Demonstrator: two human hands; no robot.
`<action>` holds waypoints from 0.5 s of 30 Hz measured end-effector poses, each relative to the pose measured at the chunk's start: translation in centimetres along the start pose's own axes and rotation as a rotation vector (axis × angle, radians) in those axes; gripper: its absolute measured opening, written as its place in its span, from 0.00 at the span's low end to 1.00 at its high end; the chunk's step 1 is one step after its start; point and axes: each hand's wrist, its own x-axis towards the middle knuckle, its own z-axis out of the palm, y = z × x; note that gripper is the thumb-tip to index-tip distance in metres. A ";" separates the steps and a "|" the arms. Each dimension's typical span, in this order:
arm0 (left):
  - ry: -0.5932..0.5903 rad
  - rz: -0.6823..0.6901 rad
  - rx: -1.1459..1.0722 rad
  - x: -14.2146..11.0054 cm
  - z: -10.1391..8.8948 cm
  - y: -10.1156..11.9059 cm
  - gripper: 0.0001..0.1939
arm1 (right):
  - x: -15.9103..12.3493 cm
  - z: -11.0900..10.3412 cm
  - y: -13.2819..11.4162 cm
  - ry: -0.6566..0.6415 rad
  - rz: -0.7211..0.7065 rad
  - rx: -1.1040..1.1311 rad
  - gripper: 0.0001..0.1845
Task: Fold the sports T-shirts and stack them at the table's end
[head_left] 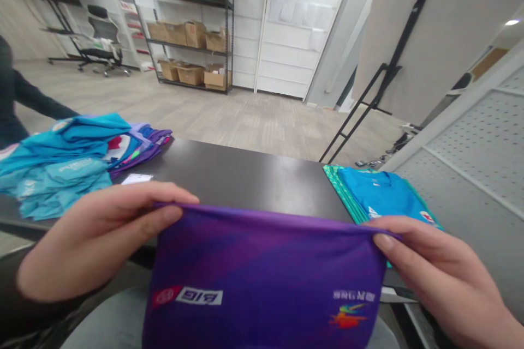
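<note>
A purple shirt with printed logos hangs stretched between my two hands in front of the dark table. My left hand pinches its upper left edge, fingers closed on the cloth. My right hand grips the upper right edge the same way. The shirt's lower part falls out of view towards my lap.
A loose pile of blue and purple shirts lies on the table's left, with a white tag beside it. Folded blue and green shirts are stacked at the right. A person's dark sleeve shows far left. Shelves with cardboard boxes stand behind.
</note>
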 end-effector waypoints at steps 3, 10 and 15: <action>-0.106 -0.182 -0.108 4.4 2.4 -2.2 0.24 | 5.2 2.3 2.1 -0.150 0.060 0.030 0.20; -0.284 -0.300 0.118 11.2 11.5 -14.1 0.21 | 14.6 10.0 14.4 -0.288 -0.046 -0.293 0.14; -0.267 -0.187 0.419 15.2 14.0 -18.1 0.17 | 19.1 12.2 17.9 -0.305 -0.160 -0.656 0.16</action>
